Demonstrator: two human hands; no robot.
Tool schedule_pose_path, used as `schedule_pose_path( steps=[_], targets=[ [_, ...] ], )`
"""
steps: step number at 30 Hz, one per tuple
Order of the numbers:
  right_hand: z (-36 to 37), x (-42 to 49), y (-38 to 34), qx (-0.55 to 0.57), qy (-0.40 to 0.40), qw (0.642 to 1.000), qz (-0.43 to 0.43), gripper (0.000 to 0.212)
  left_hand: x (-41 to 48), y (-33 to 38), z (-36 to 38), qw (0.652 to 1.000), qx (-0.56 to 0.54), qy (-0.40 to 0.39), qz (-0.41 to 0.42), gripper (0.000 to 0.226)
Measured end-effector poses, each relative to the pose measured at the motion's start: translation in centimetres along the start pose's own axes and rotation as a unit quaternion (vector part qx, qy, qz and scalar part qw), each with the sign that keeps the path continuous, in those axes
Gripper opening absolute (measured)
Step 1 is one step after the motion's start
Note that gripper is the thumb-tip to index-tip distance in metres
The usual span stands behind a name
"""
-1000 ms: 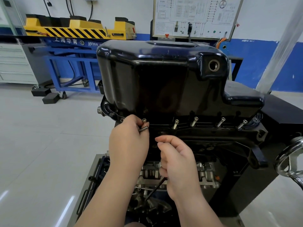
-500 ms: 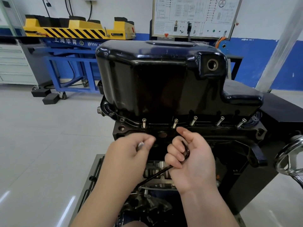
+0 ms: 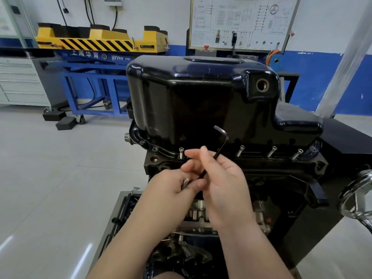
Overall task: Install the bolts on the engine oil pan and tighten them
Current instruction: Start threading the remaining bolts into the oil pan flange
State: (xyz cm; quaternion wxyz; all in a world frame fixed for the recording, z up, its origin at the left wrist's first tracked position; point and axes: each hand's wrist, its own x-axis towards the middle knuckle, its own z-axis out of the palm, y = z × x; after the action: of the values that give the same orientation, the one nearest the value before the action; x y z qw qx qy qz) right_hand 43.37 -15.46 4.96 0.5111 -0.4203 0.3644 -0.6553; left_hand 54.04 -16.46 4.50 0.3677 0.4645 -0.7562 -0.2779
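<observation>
Far left against the wall stand a grey drawer cabinet [image 3: 18, 81] and a yellow-and-black striped lift [image 3: 96, 40] on a blue frame, both well away from the work.

The black oil pan [image 3: 191, 93] sits upside down on the engine [image 3: 261, 166], which puts its rim within easy reach from above. At the left end of the near rim one bolt [image 3: 181, 153] stands proud in its hole. It looks started but not run down.

Just below it, the left hand [image 3: 173, 186] is curled round a loose silvery bolt [image 3: 185, 183], pinched at the fingertips. It is probably kept there ready for a hole not yet filled.

Beside it, the right hand [image 3: 223, 178] grasps a black hex key [image 3: 218, 150] by its long leg. The short bent end points up in front of the pan wall, not seated in any bolt head. The hold looks loose, as if the key is being turned round in the fingers to find a working grip. The hands cover the stretch of rim behind them.

Further right, three more bolts [image 3: 271, 151] lean out of the rim, heads well clear, so tightening has hardly begun on this side. At the right edge a shiny handwheel [image 3: 358, 196] juts out, untouched.
</observation>
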Motion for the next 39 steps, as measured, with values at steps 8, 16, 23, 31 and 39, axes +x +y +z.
schedule_pose_path(
  steps=[8, 16, 23, 31, 39],
  targets=[
    [-0.9, -0.2, -1.1, -0.293, -0.075, 0.947, -0.107, 0.016, -0.6, -1.4, -0.7, 0.992, -0.085, 0.039, -0.090, 0.017],
    [0.4, -0.7, 0.1, -0.385, -0.105, 0.914, -0.071, 0.011, -1.1, -2.2, -1.4, 0.988, -0.116, 0.056, -0.086, 0.016],
    [1.1, -0.6, 0.6, -0.137, -0.030, 0.990, -0.008, 0.012, -1.3, -3.2, -2.8, 0.912, -0.386, 0.092, -0.108, 0.023],
    [2.6, -0.5, 1.9, -0.088, -0.038, 0.995, 0.011, 0.008, -0.7, -3.6, -2.9, 0.908, -0.382, 0.150, -0.088, 0.033],
    [1.4, -0.5, 2.8, -0.142, -0.019, 0.988, 0.060, 0.010, 2.7, -5.2, -5.1, 0.957, -0.124, 0.246, -0.086, 0.011]
  ],
)
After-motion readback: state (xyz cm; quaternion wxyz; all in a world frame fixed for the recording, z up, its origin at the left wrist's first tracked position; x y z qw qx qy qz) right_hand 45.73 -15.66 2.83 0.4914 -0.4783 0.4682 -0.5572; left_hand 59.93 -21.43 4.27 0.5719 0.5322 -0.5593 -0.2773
